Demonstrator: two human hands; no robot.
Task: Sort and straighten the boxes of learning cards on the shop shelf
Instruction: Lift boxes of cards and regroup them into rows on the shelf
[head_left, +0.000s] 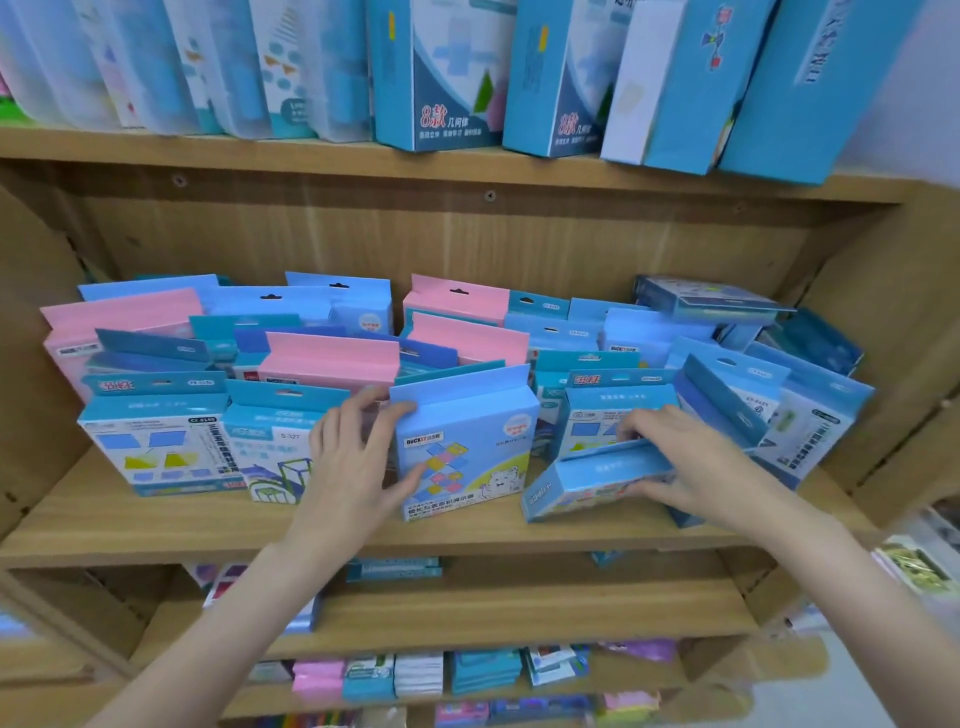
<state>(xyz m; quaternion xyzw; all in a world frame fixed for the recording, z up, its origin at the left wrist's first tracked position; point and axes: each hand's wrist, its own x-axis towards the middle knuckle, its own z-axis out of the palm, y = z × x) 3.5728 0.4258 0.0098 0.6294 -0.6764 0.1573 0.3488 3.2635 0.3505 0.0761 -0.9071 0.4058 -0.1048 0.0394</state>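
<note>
Wooden shelf (156, 525), front edge: your left hand (353, 462) grips upright bear box (462, 447), right hand (675, 462) holds tipped box (587, 483); stand it up nxt.

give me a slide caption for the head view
Left hand steadies an upright blue box while the right hand grips a tipped-over box on the wooden shelf.

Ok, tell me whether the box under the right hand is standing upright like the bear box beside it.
No: the right hand grips a blue box tipped forward, while the bear box stands upright.
</note>
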